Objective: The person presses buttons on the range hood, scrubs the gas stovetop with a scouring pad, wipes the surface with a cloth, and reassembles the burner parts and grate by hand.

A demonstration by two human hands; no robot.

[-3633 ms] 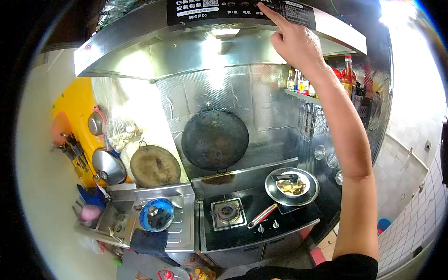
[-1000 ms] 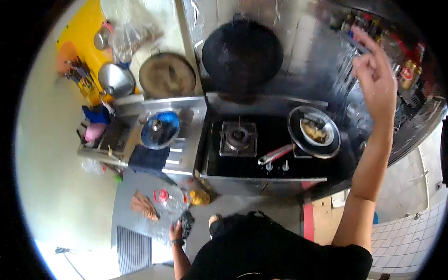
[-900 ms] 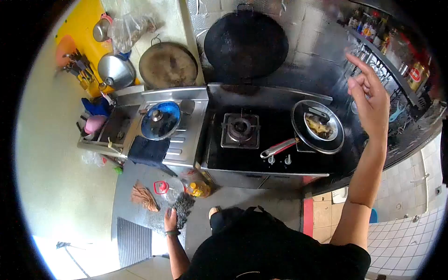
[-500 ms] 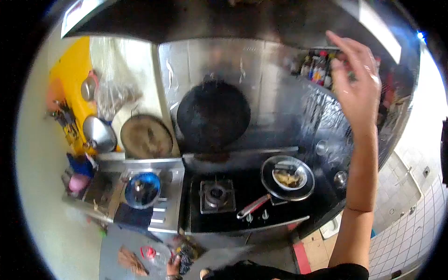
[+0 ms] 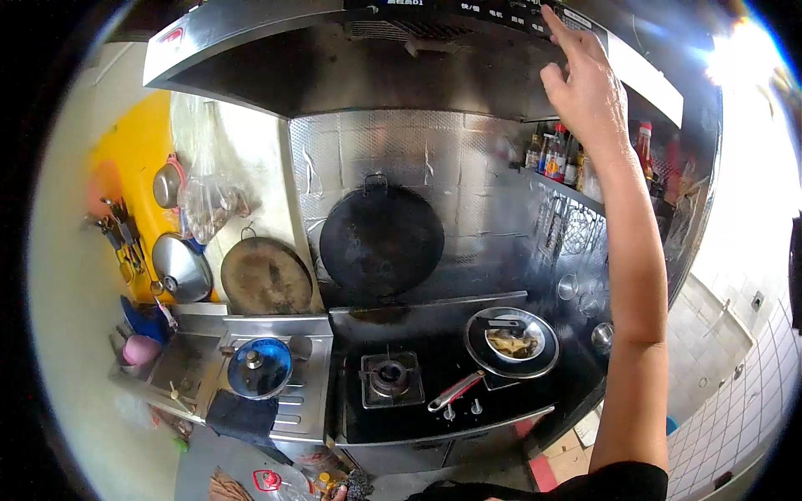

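Note:
My right hand [image 5: 589,88] is raised to the range hood's control panel [image 5: 501,12]. Its index finger is stretched out with the tip at the buttons, the thumb stands apart, and nothing is held. At the bottom edge, a small part of my left hand [image 5: 341,493] shows against a dark crumpled mesh bundle [image 5: 359,484]; the rest is cut off. Beneath the panel, the inside of the hood [image 5: 334,79] is dark. On the black stove [image 5: 434,367], a glass-lidded pan [image 5: 547,359] with a red-trimmed handle covers a bowl of food [image 5: 514,344].
A bare burner [image 5: 389,378] is left of the pan. A blue lidded bowl [image 5: 260,367] and dark cloth [image 5: 242,415] lie by the sink [image 5: 184,363]. A large black wok [image 5: 383,240] hangs behind. Bottles [image 5: 555,154] line the right shelf. A plastic jug [image 5: 284,483] stands below.
The hood's inside was lit in the oldest frame and is dark now. My right hand came down with the view tilting low, then returned to the panel. My left hand has sunk to the bottom edge.

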